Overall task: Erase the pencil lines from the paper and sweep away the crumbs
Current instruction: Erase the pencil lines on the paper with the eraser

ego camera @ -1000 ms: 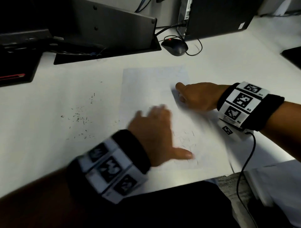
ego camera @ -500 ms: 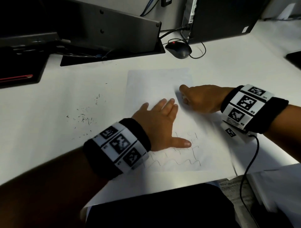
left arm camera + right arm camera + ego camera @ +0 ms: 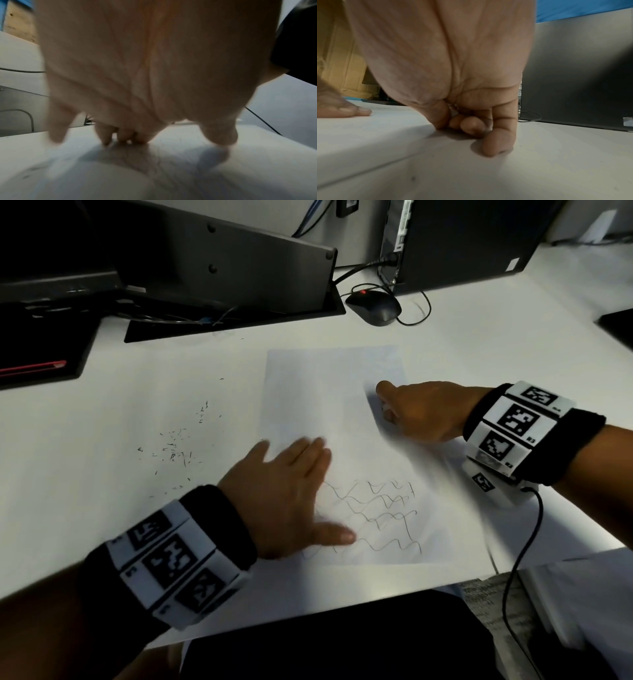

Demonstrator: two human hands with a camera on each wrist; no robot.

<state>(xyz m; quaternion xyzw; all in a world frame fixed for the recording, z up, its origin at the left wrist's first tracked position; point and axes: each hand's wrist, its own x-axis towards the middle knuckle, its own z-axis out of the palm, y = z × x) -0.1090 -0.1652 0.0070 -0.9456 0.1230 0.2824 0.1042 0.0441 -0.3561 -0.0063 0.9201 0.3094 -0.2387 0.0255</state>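
Right now the paper (image 3: 334, 419) lies flat on the white desk (image 3: 137, 508) in front of the person, with wavy pencil lines (image 3: 373, 518) crossing its near half. The left hand (image 3: 284, 494) is spread flat, palm down, at about 8 o'clock on the sheet, fingers straight and together, thumb stretched out toward the scribbles; it is blurred, and the left wrist view shows the fingertips (image 3: 106, 140) touching the paper. The right hand (image 3: 421, 412) sits at about 3 o'clock on the sheet's edge, fingers curled under into a loose fist with knuckles down on the paper; from the right wrist view a pale bit shows between the curled fingers (image 3: 471, 125), but I cannot tell what it is or whether they hold it. A scatter of dark crumbs (image 3: 174, 446) lies on the bare desk at 9 o'clock from the sheet, well apart from both hands. A black mouse (image 3: 373, 308) rests at 12 o'clock, beyond the paper.
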